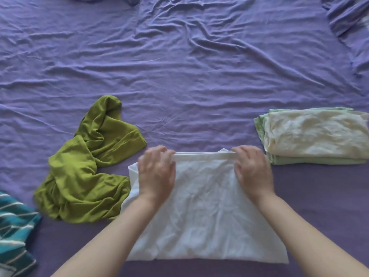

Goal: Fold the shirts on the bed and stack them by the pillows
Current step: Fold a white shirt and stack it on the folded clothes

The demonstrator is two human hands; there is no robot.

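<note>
A white shirt [205, 212] lies partly folded on the purple bed sheet [179, 66] in front of me. My left hand [156, 172] grips its far edge at the left corner, and my right hand [252, 168] grips the same edge at the right corner. An olive green shirt [85, 168] lies crumpled to the left of the white one. At the right sits a folded stack: a cream shirt [317, 134] on top of a pale green one [319, 161]. A teal striped shirt [14, 232] is bunched at the lower left edge.
Purple pillows [347, 19] show at the top right corner, and more purple fabric [131, 0] peeks in at the top edge. The wrinkled sheet stretches wide across the far half of the bed.
</note>
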